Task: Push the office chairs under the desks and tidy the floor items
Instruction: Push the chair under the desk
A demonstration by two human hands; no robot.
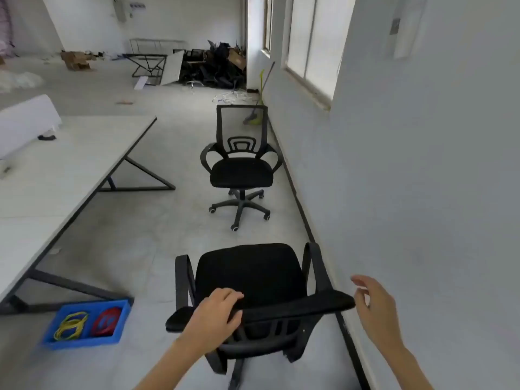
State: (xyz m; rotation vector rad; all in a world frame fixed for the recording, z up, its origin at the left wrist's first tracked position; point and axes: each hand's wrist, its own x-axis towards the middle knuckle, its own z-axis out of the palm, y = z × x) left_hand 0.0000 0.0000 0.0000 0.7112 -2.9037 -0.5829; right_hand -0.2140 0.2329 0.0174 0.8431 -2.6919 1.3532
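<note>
A black office chair (250,274) stands right in front of me, its seat facing away. My left hand (216,313) grips the top edge of its backrest. My right hand (374,305) hovers with fingers apart just beyond the backrest's right end, not touching it. A second black mesh-back chair (242,170) stands farther ahead near the right wall, facing me. A long white desk (56,170) on black legs runs along the left. On the floor by the desk's near leg lies a blue tray (53,340) holding yellow and red bands.
The white wall (408,192) runs close along the right. A broom (254,116) leans against it behind the far chair. At the far end are piled dark chair parts (216,66), a desk frame (147,66) and cardboard boxes (76,60). Open floor lies between desk and chairs.
</note>
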